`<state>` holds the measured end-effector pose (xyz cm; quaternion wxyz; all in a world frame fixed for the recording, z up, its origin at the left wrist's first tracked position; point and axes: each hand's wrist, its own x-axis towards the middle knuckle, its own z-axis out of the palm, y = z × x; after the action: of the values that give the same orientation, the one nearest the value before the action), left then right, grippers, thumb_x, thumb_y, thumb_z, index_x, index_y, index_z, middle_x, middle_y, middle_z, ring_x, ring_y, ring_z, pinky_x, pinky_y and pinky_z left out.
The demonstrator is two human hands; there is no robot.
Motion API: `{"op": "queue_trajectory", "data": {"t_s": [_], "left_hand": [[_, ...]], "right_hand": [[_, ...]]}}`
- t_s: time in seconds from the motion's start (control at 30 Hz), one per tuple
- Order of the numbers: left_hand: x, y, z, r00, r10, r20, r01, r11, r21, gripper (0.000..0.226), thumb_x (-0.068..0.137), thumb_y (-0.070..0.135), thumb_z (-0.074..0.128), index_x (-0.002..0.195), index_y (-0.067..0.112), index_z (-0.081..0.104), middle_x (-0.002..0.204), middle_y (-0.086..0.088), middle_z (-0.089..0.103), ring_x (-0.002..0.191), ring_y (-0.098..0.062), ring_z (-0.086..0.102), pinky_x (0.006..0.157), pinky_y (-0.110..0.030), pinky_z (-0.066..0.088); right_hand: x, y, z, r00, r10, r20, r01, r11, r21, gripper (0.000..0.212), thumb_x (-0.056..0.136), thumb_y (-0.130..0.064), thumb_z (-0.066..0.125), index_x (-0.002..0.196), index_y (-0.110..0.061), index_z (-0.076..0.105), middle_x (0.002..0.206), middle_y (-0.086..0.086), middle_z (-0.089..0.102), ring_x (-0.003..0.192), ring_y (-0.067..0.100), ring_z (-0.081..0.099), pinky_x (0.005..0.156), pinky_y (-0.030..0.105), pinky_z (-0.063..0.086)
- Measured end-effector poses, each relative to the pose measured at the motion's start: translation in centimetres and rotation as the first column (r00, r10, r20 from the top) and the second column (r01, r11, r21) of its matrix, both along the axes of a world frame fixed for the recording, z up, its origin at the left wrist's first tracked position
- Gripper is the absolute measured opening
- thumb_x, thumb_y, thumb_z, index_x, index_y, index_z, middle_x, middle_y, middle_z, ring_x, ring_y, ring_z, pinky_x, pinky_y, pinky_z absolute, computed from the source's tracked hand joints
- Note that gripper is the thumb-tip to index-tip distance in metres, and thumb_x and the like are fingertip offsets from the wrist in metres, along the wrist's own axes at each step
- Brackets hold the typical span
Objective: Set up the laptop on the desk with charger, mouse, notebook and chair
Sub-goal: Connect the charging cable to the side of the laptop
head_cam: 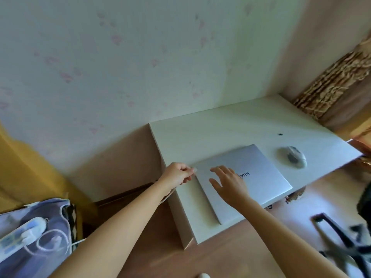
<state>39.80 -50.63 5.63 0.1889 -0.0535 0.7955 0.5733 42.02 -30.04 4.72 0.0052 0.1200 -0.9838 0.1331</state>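
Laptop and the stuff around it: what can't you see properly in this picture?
- Plug end: the left hand pinches something small at the laptop edge; its fingers cover it.
- Laptop logo: partly under the right hand.
- Chair: blurred, cut off by the right edge.
- Notebook: not in view.
- Small dark speck on the desk: too small to tell.

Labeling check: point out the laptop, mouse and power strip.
laptop [267, 177], head view, bare closed lid right of the logo.
mouse [295, 157], head view, top shell.
power strip [22, 235], head view, middle of its body.
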Motion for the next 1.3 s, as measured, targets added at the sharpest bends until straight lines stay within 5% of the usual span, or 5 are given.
{"op": "queue_trajectory", "data": {"t_s": [0.33, 0.8, 1.1, 1.2, 1.3], "left_hand": [[-2.4, 5.2, -8.3, 0.972, 0.149, 0.184, -0.104, 0.967, -0.234, 0.022, 0.093, 0.031, 0.061, 0.093, 0.011, 0.07, 0.067, 0.006, 0.063, 0.055, -0.009, 0.05, 0.06, -0.023, 0.04], [-3.9, 4.0, -12.5, 0.963, 0.171, 0.21, -0.145, 0.98, -0.134, 0.023, 0.094, 0.023, 0.059, 0.098, 0.003, 0.069, 0.094, -0.007, 0.075, 0.059, -0.008, 0.06, 0.07, -0.025, 0.048], [-4.9, 4.6, -14.3, 0.953, 0.15, 0.264, -0.144, 0.989, -0.04, 0.02, 0.093, 0.024, 0.06, 0.095, 0.006, 0.068, 0.08, 0.001, 0.071, 0.058, -0.006, 0.062, 0.064, -0.02, 0.045], [-5.1, 4.3, -14.0, 0.94, 0.165, 0.298, -0.171, 0.985, -0.008, 0.025, 0.094, 0.026, 0.059, 0.1, 0.004, 0.069, 0.083, 0.002, 0.071, 0.063, -0.007, 0.061, 0.073, -0.024, 0.047], [-5.4, 3.3, -12.8, 0.935, 0.178, 0.307, -0.196, 0.98, 0.028, 0.023, 0.095, 0.024, 0.058, 0.103, 0.006, 0.068, 0.082, 0.006, 0.071, 0.066, -0.006, 0.059, 0.069, -0.021, 0.045]], "right_hand": [[-4.9, 7.3, -5.1, 0.964, 0.166, 0.209, -0.188, 0.978, 0.09, 0.045, 0.094, -0.042, 0.047, 0.135, -0.024, 0.041, 0.139, -0.004, 0.046, 0.124, 0.02, 0.046, 0.1, 0.037, 0.039], [-14.2, -1.2, -9.1, 0.876, 0.326, 0.355, -0.395, 0.908, 0.141, 0.05, 0.097, -0.044, 0.04, 0.14, -0.02, 0.035, 0.144, 0.001, 0.042, 0.132, 0.022, 0.039, 0.107, 0.04, 0.032], [-16.8, -4.2, -12.0, 0.916, 0.206, 0.343, -0.29, 0.933, 0.213, 0.049, 0.093, -0.054, 0.036, 0.095, -0.014, 0.062, 0.104, 0.007, 0.058, 0.103, 0.027, 0.052, 0.087, 0.042, 0.039], [-16.8, -4.5, -12.7, 0.948, 0.176, 0.266, -0.218, 0.966, 0.139, 0.054, 0.095, -0.047, 0.034, 0.057, -0.012, 0.051, 0.084, 0.008, 0.057, 0.085, 0.03, 0.058, 0.077, 0.037, 0.039], [-16.7, -4.3, -12.8, 0.956, 0.163, 0.244, -0.195, 0.974, 0.116, 0.052, 0.095, -0.041, 0.032, 0.057, -0.01, 0.051, 0.079, 0.011, 0.063, 0.077, 0.033, 0.06, 0.063, 0.032, 0.036]]}}
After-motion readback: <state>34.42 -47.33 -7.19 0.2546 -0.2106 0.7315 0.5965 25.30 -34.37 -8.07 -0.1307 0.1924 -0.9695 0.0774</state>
